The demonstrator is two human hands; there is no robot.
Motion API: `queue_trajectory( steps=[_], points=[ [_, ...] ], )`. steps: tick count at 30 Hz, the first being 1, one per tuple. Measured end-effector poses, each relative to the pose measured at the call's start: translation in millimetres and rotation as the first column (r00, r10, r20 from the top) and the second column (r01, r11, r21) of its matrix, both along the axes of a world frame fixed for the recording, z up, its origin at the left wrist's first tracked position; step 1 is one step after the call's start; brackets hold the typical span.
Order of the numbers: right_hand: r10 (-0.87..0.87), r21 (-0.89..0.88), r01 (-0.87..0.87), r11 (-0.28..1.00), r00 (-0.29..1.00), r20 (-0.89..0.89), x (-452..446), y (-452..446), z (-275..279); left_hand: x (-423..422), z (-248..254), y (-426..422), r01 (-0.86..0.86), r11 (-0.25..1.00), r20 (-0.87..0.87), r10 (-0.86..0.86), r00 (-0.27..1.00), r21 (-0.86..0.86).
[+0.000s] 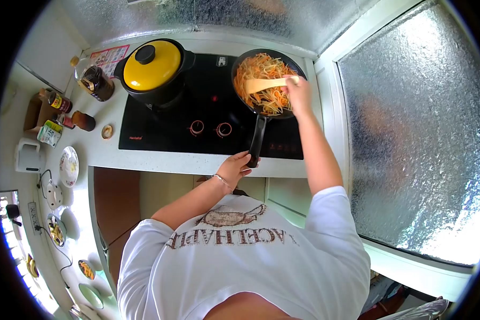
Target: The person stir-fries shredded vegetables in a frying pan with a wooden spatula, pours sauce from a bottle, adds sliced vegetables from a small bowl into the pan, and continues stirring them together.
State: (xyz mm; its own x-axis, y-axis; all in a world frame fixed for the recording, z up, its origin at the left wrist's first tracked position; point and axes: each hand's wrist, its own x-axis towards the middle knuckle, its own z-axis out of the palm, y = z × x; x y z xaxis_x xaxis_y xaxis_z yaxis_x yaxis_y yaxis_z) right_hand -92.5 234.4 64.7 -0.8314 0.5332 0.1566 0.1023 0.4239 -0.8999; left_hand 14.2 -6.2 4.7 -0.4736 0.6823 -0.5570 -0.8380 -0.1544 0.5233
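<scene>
A black frying pan (302, 66) sits on the right side of the black cooktop (197, 144). Shredded vegetables (261, 68), orange and pale yellow, fill much of it. My left hand (233, 169) is closed around the end of the pan's black handle (257, 140), at the counter's front edge. Over the pan, my right hand (297, 93) grips a wooden spatula (264, 84), its broad end resting among the shreds and pointing left. The fingers of that hand are slightly blurred.
A black pot with a yellow lid (160, 64) stands on the cooktop's left side. Bottles and jars (98, 84) line the counter further left, along with a white plate (69, 166) and several dishes of food. A textured glass panel (410, 133) closes off the right side.
</scene>
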Motion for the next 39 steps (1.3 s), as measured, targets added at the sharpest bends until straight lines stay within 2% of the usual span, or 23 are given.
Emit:
queue_trajectory(
  steps=[3, 6, 10, 11, 12, 14, 16, 17, 21, 22, 24, 26, 27, 28, 30, 31, 33, 36, 37, 39],
  points=[
    [-0.089, 0.070, 0.090, 0.993, 0.996, -0.012, -3, 17, -8, 0, -3, 1, -0.020, 1.000, 0.005, 0.020, 1.000, 0.022],
    [-0.157, 0.089, 0.156, 0.984, 0.987, 0.012, 12, 37, 15, 2, 0, 1, -0.040, 0.998, 0.029, 0.039, 0.999, 0.038],
    [-0.105, -0.148, 0.092, 0.985, 0.991, -0.084, 4, 8, 14, 2, -2, 2, -0.039, 0.999, 0.035, 0.038, 0.999, 0.026],
    [-0.047, -0.064, 0.040, 0.997, 0.992, -0.120, -4, 1, -1, 3, -2, 2, -0.038, 0.999, 0.037, 0.037, 0.999, 0.023],
    [-0.040, -0.111, 0.044, 0.993, 0.999, 0.037, -5, -17, 6, 2, -1, 2, -0.038, 0.999, 0.031, 0.038, 0.999, 0.021],
    [-0.040, 0.010, 0.040, 0.999, 0.999, -0.033, -14, -17, -10, 2, -1, 1, -0.025, 1.000, 0.019, 0.025, 1.000, 0.011],
    [-0.114, 0.057, 0.117, 0.991, 0.992, -0.048, -10, 10, -20, 1, -4, 0, -0.035, 0.998, 0.032, 0.034, 0.999, 0.047],
    [-0.145, -0.003, 0.145, 0.989, 0.989, -0.034, -6, 28, -22, 1, -4, -1, -0.032, 0.998, 0.031, 0.030, 0.999, 0.048],
    [-0.189, 0.095, 0.192, 0.977, 0.981, -0.037, 19, 43, 29, 0, 1, 0, -0.040, 0.999, 0.044, 0.039, 0.998, 0.024],
    [-0.172, 0.164, 0.179, 0.970, 0.984, -0.052, 21, 41, 41, -1, 1, 0, -0.033, 0.999, 0.042, 0.033, 0.999, 0.020],
    [-0.147, 0.232, 0.157, 0.960, 0.987, -0.062, 16, 47, 38, -1, 4, 0, -0.041, 0.999, 0.047, 0.040, 0.998, 0.018],
    [0.024, 0.520, 0.027, 0.854, 0.996, -0.091, 0, 63, 6, 0, 4, -2, -0.035, 0.999, 0.051, 0.035, 0.998, 0.008],
    [0.085, 0.473, -0.055, 0.879, 0.996, -0.041, -5, 59, -7, 0, 3, -2, -0.035, 0.999, 0.048, 0.035, 0.998, 0.013],
    [0.119, 0.533, -0.109, 0.839, 0.993, 0.015, -2, 46, -6, 0, 2, -2, -0.037, 0.999, 0.043, 0.036, 0.998, 0.020],
    [0.312, 0.644, -0.271, 0.715, 0.949, 0.054, 5, 39, -12, -1, -1, -2, -0.034, 0.999, 0.043, 0.033, 0.999, 0.024],
    [0.312, 0.646, -0.270, 0.714, 0.949, 0.053, 14, 30, 0, -1, -1, -2, -0.031, 0.999, 0.043, 0.029, 0.999, 0.028],
    [0.408, 0.530, -0.474, 0.703, 0.879, 0.245, 39, 16, 34, -1, 1, -1, -0.030, 0.999, 0.045, 0.029, 0.999, 0.026],
    [0.421, 0.443, -0.521, 0.730, 0.853, 0.309, 63, 4, 77, -2, -1, -1, -0.033, 0.999, 0.045, 0.032, 0.999, 0.027],
    [0.470, 0.500, -0.562, 0.659, 0.826, 0.310, 62, 7, 67, -2, -2, -1, -0.025, 0.999, 0.039, 0.024, 0.999, 0.028],
    [0.427, 0.539, -0.517, 0.665, 0.855, 0.294, 53, 11, 47, -1, -2, -1, -0.025, 1.000, 0.036, 0.024, 0.999, 0.016]
  ],
)
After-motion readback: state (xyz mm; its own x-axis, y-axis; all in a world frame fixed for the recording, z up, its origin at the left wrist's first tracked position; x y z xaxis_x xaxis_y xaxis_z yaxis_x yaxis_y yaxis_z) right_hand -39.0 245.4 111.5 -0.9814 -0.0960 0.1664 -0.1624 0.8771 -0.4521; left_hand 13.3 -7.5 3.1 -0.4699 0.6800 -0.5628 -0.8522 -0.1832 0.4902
